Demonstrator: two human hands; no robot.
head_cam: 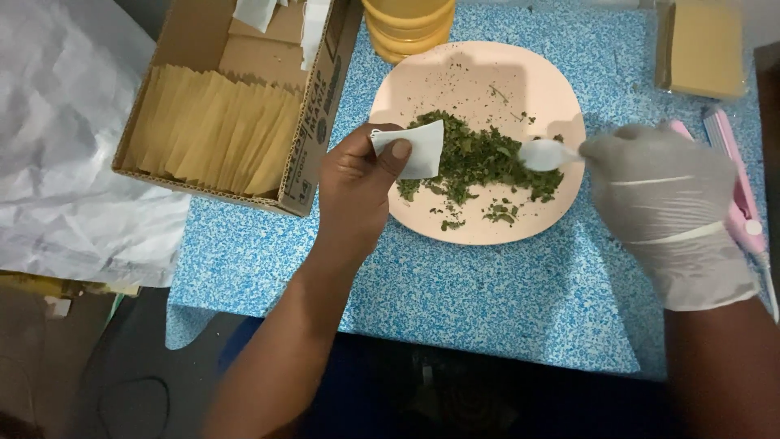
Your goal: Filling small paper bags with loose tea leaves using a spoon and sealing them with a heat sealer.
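A pale pink plate (pixel 479 73) lies on a blue speckled mat (pixel 504 284) and carries a heap of chopped green dried leaves (pixel 479 158). My left hand (pixel 353 183) pinches a small white paper sachet (pixel 414 146) over the plate's left rim. My right hand (pixel 670 207), in a thin clear glove, grips a white plastic spoon (pixel 540 154) whose bowl rests at the right side of the leaf heap.
An open cardboard box (pixel 313 122) of tan paper envelopes (pixel 215 134) stands at the left. Crumpled white paper (pixel 65 130) lies beyond it. A yellow jar (pixel 406 24) sits behind the plate, a clear box of tan sheets (pixel 703 49) at top right, a pink tool (pixel 739 179) at the right edge.
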